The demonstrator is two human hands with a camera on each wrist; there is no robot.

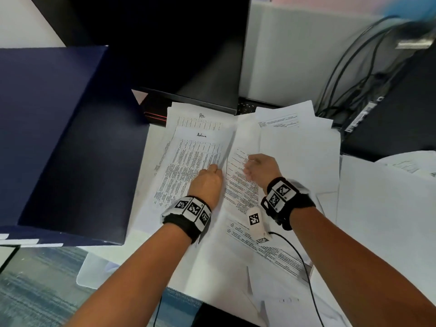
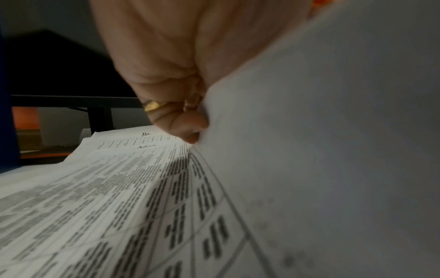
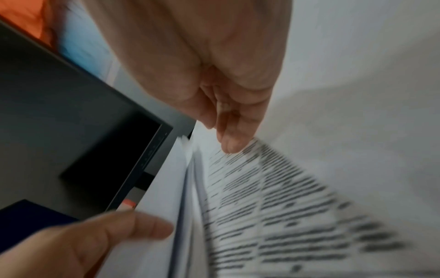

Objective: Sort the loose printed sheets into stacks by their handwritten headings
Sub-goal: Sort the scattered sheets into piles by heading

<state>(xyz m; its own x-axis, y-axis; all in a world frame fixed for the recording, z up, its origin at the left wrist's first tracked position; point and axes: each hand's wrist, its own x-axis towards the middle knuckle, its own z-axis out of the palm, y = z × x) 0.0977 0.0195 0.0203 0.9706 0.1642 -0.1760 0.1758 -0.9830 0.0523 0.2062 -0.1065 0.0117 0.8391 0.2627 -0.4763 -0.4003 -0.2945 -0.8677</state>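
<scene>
Two sorted sheets lie ahead on the desk: one headed "Admin" (image 1: 198, 159) (image 2: 95, 188) overlaps one headed "HR" (image 1: 200, 116) (image 2: 145, 134). Between my hands a printed sheet (image 1: 238, 185) (image 2: 333, 150) (image 3: 273, 197) is raised along its left edge, with a few more sheet edges beside it. My left hand (image 1: 208, 177) (image 2: 188, 120) (image 3: 107, 231), wearing a gold ring, grips that raised edge with curled fingers. My right hand (image 1: 258, 167) (image 3: 228, 131) has thumb and fingers curled together on the sheet's printed face. A loose pile of sheets (image 1: 302, 149) spreads out to the right.
A dark blue box (image 1: 59, 138) fills the left side. A black monitor (image 1: 188, 55) stands behind the sheets, with a keyboard edge (image 1: 246, 106) under it. Cables (image 1: 354, 67) and a black computer case (image 1: 401, 109) sit at the back right. More white sheets (image 1: 377, 208) lie at the right.
</scene>
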